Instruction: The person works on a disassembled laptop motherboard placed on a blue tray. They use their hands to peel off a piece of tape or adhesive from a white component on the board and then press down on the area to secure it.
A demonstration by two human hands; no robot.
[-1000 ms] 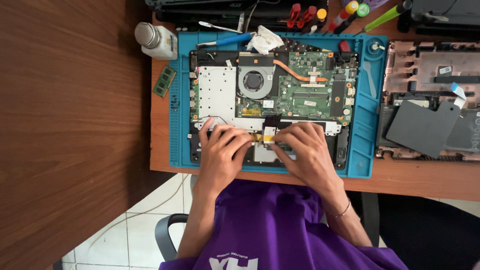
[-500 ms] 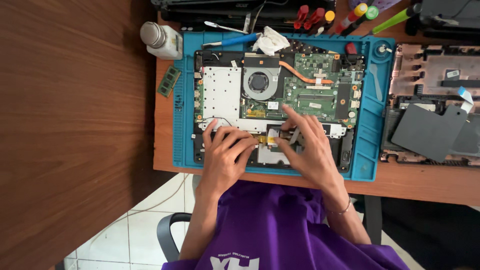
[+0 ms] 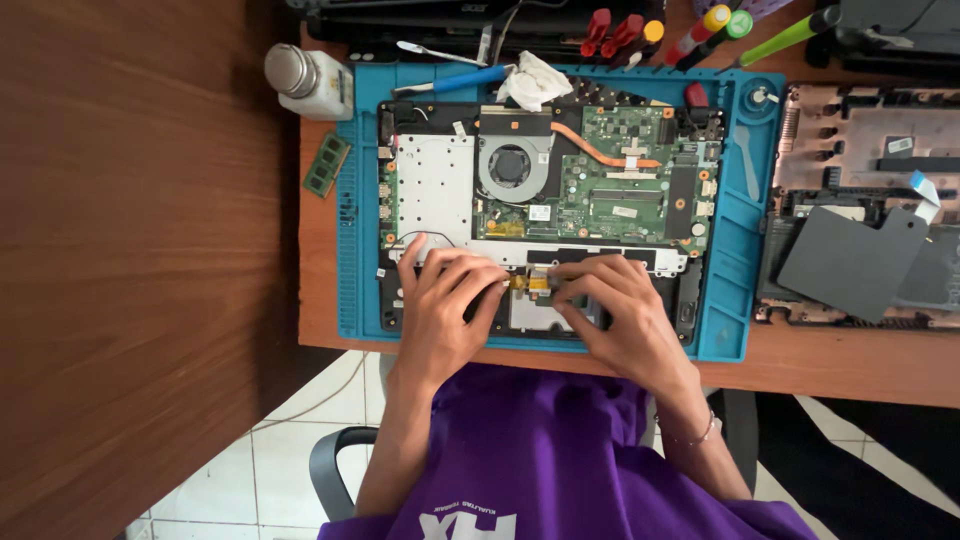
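An opened laptop base (image 3: 560, 190) lies on a blue work mat (image 3: 735, 260), showing its green circuit board (image 3: 625, 185), round fan (image 3: 512, 165) and a silver plate (image 3: 435, 185). My left hand (image 3: 445, 310) and my right hand (image 3: 615, 310) rest on the near edge of the laptop. Their fingertips meet at a small gold-coloured flat cable (image 3: 532, 284) between them. Both hands pinch or press that cable; the part under my palms is hidden.
A green memory stick (image 3: 326, 165) lies left of the mat near a white bottle with a metal cap (image 3: 305, 80). A blue tool (image 3: 450, 82), crumpled tissue (image 3: 535, 80) and screwdrivers (image 3: 620, 30) sit at the back. A second laptop shell with a grey cover (image 3: 850, 260) lies right.
My right hand has drawn back toward the near edge and now meets the left at the gold cable. The view has shifted slightly.
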